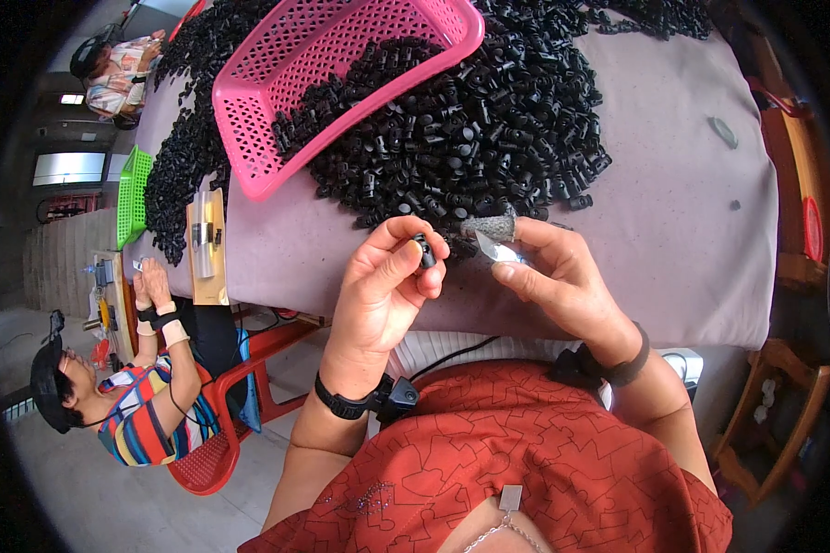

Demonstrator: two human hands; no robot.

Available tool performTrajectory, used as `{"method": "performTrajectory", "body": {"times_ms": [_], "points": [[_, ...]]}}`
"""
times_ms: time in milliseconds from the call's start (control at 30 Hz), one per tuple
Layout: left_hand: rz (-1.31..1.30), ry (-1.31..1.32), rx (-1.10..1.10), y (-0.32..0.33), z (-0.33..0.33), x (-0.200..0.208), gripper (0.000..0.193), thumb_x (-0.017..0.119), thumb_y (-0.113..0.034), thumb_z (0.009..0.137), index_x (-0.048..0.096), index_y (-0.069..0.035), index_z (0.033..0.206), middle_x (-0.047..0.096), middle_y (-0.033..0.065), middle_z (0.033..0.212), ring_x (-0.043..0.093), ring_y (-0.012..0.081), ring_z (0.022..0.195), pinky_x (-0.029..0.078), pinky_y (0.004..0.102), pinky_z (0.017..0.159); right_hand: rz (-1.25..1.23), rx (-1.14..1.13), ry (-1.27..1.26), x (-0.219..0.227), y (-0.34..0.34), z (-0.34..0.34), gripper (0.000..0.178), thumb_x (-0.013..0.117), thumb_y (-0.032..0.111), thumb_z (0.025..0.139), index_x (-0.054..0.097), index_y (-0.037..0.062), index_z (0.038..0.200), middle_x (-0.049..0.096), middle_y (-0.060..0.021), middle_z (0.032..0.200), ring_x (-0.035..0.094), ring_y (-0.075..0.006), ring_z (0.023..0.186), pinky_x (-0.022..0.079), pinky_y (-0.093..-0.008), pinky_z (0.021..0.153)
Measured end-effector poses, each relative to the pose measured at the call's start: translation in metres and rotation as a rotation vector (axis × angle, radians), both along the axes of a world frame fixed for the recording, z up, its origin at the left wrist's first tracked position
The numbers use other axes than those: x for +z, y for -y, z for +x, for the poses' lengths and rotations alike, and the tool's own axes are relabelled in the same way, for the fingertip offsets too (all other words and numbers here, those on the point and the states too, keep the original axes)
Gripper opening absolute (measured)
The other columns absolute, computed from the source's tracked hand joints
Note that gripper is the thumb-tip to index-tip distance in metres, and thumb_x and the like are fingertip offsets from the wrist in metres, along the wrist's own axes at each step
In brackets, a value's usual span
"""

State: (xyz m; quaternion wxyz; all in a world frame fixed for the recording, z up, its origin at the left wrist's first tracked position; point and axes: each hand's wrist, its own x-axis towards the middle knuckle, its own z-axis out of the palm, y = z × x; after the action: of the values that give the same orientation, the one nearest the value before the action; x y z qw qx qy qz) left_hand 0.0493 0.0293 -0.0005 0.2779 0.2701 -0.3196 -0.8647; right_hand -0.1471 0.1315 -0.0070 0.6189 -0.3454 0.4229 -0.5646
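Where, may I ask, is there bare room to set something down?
Widest is the tablecloth between the black plastic parts and grey oval piece; a smaller patch lies between the cardboard strip and left hand, nearer than the pink basket. Parts crowd both sides of that basket.

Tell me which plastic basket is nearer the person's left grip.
The pink basket, beyond the left grip, with black parts inside it. The green basket sits farther off, at the left edge of the table.
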Motion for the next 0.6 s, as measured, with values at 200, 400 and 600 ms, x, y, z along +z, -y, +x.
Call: {"method": "performTrajectory", "body": {"times_ms": [200, 400, 600], "points": [[0.023, -0.088, -0.054, -0.0015, 0.0007, -0.0045, 0.031, 0.063, -0.017, 0.092, 0.058, -0.004, 0.121, 0.059, 0.01, 0.101, 0.055, 0.0142, 0.076, 0.046, 0.0238, 0.066, -0.012, 0.002, -0.018, -0.0006, 0.0003, 0.0009, 0.034, 0.061, 0.011, 0.092, 0.056, -0.0025, 0.123, 0.062, -0.0013, 0.109, 0.053, -0.0074, 0.101, 0.044, -0.0253, 0.09], [0.05, 0.006, -0.024, -0.0052, -0.0025, 0.0002, 0.033, 0.061, -0.017, 0.093, 0.057, -0.004, 0.124, 0.06, 0.0091, 0.098, 0.055, 0.0135, 0.076, 0.047, 0.0241, 0.066, -0.036, -0.014, 0.003, -0.001, -0.0001, 0.0027, 0.034, 0.063, 0.01, 0.092, 0.056, -0.0015, 0.123, 0.06, 0.0011, 0.103, 0.052, -0.0046, 0.095, 0.044, -0.0224, 0.084], [0.04, -0.011, -0.049, -0.0059, -0.0052, -0.0035, 0.041, 0.064, -0.015, 0.091, 0.053, -0.002, 0.128, 0.061, 0.007, 0.097, 0.056, 0.012, 0.077, 0.047, 0.0219, 0.067, -0.086, 0.111, -0.084, 0.0053, -0.0019, 0.0002, 0.044, 0.065, 0.011, 0.09, 0.05, 0.0003, 0.13, 0.055, 0.0044, 0.088, 0.048, -0.0029, 0.079, 0.042, -0.0206, 0.069]]}}
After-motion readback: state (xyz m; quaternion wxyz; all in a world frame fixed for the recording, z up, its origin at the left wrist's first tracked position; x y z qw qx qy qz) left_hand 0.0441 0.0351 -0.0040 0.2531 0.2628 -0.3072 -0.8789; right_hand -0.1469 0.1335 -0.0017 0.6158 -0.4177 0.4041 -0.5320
